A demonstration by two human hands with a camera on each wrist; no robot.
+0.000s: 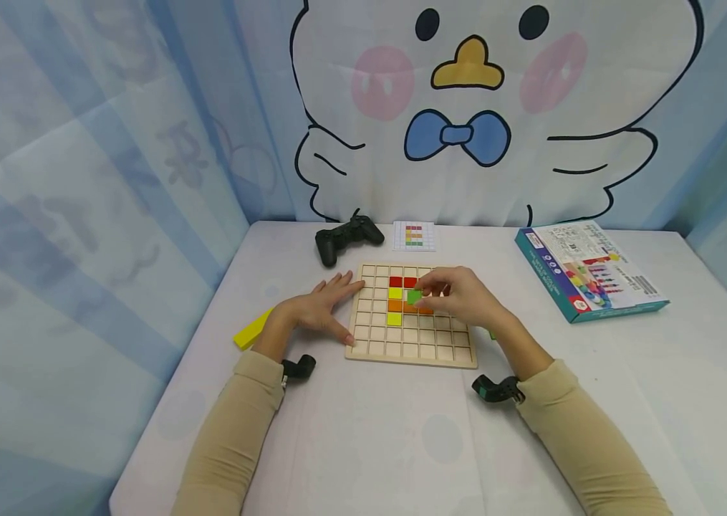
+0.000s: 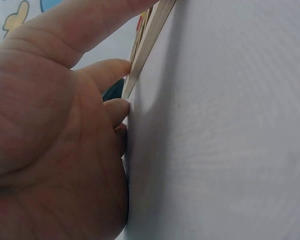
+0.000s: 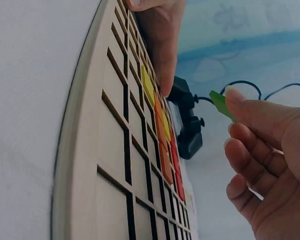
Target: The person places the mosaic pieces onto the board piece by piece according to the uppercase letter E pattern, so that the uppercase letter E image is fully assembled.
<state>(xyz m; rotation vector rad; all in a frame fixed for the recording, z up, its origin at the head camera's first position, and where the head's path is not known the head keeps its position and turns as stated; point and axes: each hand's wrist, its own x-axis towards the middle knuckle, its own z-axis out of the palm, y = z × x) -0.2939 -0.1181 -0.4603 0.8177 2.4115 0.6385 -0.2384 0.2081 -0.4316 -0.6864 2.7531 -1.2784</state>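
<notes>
A wooden grid board lies flat on the table, with red tiles, yellow tiles and orange tiles set in its cells. Between thumb and fingertips my right hand pinches a small green tile, held above the board's surface in the right wrist view. My left hand has its fingers spread at the board's left edge, thumb near the lower corner and fingertips near the upper one. In the left wrist view the palm faces the side of the board.
Behind the board are a black game controller and a small card with a coloured grid pattern. A flat boxed set lies at the back right. One yellow piece sits beside the left wrist; a green piece shows partly under the right wrist.
</notes>
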